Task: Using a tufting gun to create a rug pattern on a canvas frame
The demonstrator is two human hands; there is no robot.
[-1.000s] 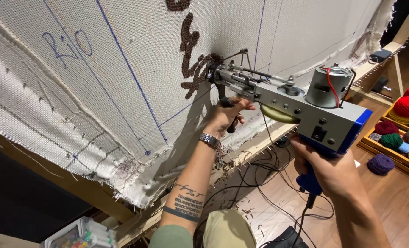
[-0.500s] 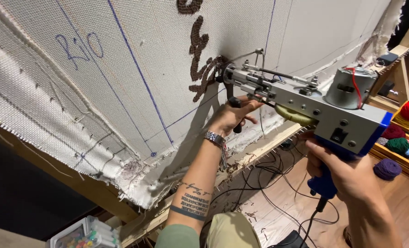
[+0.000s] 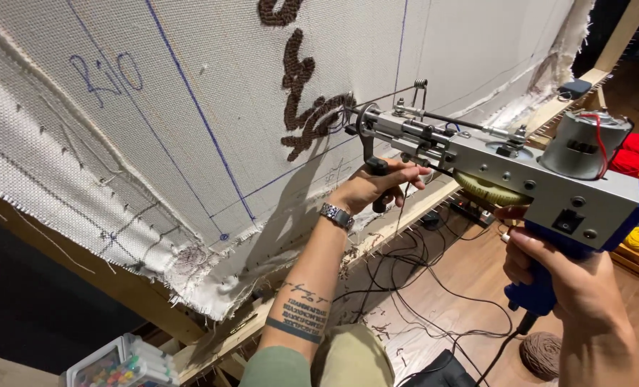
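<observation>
A grey metal tufting gun with a blue grip points left, its needle tip pressed against the white backing cloth stretched on a wooden frame. My left hand grips the gun's black front handle, a metal watch on its wrist. My right hand is wrapped around the blue rear grip, index finger at the trigger. Brown tufted yarn forms a winding shape on the cloth right at the needle. Blue drawn lines cross the cloth.
The wooden frame rail runs below the cloth. Black cables lie tangled on the wood floor. A brown yarn ball sits by my right wrist. Coloured yarn balls fill a crate at right. A clear marker box stands lower left.
The view has shifted and the gun sits further right and lower in frame. Both hands keep their grips, and the needle stays at the brown tufted shape.
</observation>
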